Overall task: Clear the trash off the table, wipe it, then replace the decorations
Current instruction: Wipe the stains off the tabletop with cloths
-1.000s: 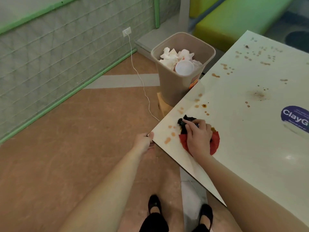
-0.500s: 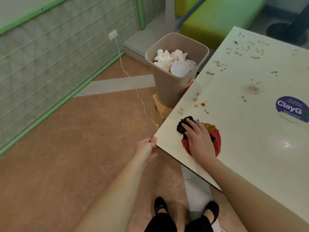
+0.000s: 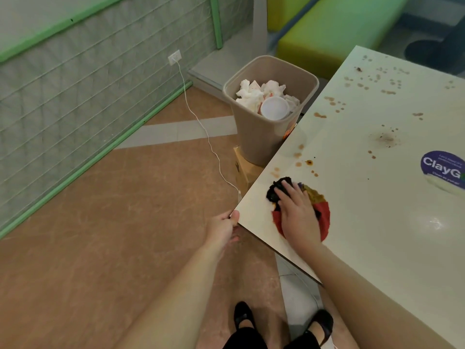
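Note:
A cream table (image 3: 372, 222) fills the right side, spotted with brown stains. My right hand (image 3: 298, 215) presses flat on a red, black and brown cloth (image 3: 323, 215) near the table's left corner, fingers straight over the cloth's black end. My left hand (image 3: 222, 229) grips that corner of the table, thumb on top and fingers underneath. A beige trash bin (image 3: 261, 137) stands by the table's left edge, filled with crumpled white tissues (image 3: 247, 93) and a white cup (image 3: 274, 109).
A purple round sticker (image 3: 442, 167) lies on the table at right. The bin stands on a cardboard box (image 3: 245, 170). A white cable (image 3: 201, 127) runs from a wall socket across the tan floor. A green bench (image 3: 337, 23) stands behind the table. My black shoes show below.
My right hand has slid the cloth a little along the table near the corner, uncovering its brown part. My left hand still grips the corner. The view has shifted slightly.

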A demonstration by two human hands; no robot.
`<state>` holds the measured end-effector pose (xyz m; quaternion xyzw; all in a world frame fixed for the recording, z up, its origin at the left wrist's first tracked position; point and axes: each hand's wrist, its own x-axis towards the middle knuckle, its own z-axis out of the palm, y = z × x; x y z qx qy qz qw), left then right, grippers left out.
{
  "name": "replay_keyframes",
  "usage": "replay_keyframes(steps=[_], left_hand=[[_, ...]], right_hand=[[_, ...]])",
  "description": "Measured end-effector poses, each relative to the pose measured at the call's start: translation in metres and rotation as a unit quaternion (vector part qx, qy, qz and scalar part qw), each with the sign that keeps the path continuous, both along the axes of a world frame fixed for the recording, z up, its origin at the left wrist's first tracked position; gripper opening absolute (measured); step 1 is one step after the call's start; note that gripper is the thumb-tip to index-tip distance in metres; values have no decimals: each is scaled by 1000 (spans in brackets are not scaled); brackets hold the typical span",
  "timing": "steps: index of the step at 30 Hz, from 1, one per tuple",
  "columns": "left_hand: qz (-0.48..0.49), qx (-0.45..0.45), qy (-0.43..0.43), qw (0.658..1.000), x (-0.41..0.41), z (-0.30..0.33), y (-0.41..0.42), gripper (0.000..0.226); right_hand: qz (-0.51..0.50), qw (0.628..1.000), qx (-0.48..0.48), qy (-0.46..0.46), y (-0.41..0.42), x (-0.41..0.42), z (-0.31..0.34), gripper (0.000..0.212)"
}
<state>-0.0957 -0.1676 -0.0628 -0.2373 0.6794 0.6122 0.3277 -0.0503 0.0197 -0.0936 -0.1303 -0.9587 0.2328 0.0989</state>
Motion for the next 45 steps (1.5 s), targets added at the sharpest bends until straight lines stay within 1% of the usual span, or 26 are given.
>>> replay_keyframes(steps=[1, 2, 5, 7, 9, 11, 14, 17, 18, 20, 22, 23, 24, 26, 28, 32, 34, 37, 40, 43, 45], left_hand=[[1, -6, 7, 1000, 2, -1, 0, 21], [-1, -11, 15, 1000, 2, -1, 2, 18], [-17, -26, 34, 999, 1, -2, 1, 15], [-38, -55, 56, 996, 0, -5, 1, 17], [-76, -105, 98, 987, -1, -9, 4, 21], [-103, -156, 123, 975, -1, -10, 9, 26], [-114, -213, 123, 963, -5, -13, 17, 36], [-119, -237, 120, 957, -18, -7, 30, 41], [-130, -242, 118, 954, -24, -3, 36, 42], [-159, -248, 119, 948, -38, 1, 49, 50], [-182, -251, 115, 944, -52, 1, 65, 53], [-183, -246, 113, 945, -59, 1, 72, 52], [-178, -237, 111, 949, -65, 3, 73, 49], [-166, -215, 106, 957, -79, 2, 90, 42], [-163, -202, 96, 961, -87, 0, 99, 41], [-158, -189, 98, 964, -87, -5, 100, 43], [-150, -193, 110, 963, -85, -7, 103, 37], [-138, -197, 121, 963, -84, -10, 104, 30], [-133, -200, 114, 964, -87, -16, 103, 33], [-137, -206, 111, 963, -87, -16, 104, 37], [-140, -204, 108, 963, -88, -15, 105, 38]], right_hand=[[-1, 1000, -4, 9, -13, 1, 0, 38], [21, 1000, -5, 18, -25, 5, 0, 39], [151, 988, -2, 14, -48, 26, -1, 41], [211, 978, -4, 5, -38, 29, 0, 47], [234, 972, -3, -3, -16, 25, 1, 48], [194, 981, -12, -2, 11, 16, 2, 43], [109, 994, -12, -21, 38, 7, 5, 41], [43, 999, -33, -2, 21, 6, 7, 41], [45, 998, -41, 2, 12, 9, 7, 41], [120, 992, -42, 11, 2, 22, 7, 39], [181, 983, -33, 13, 20, 32, 6, 37], [176, 984, -29, 14, 36, 32, 6, 36], [152, 988, -31, 16, 48, 31, 7, 35], [64, 997, -50, 6, 83, 27, 5, 35], [-5, 997, -79, 11, 108, 20, 6, 35], [-95, 979, -179, 18, 123, -12, 14, 36], [-104, 974, -203, 7, 126, -40, 17, 37], [-59, 987, -146, -9, 121, -60, 14, 36], [6, 996, -87, -12, 105, -46, 8, 35], [95, 995, -30, 1, 107, -24, 3, 36], [129, 992, -2, 15, 125, -29, 0, 37]])
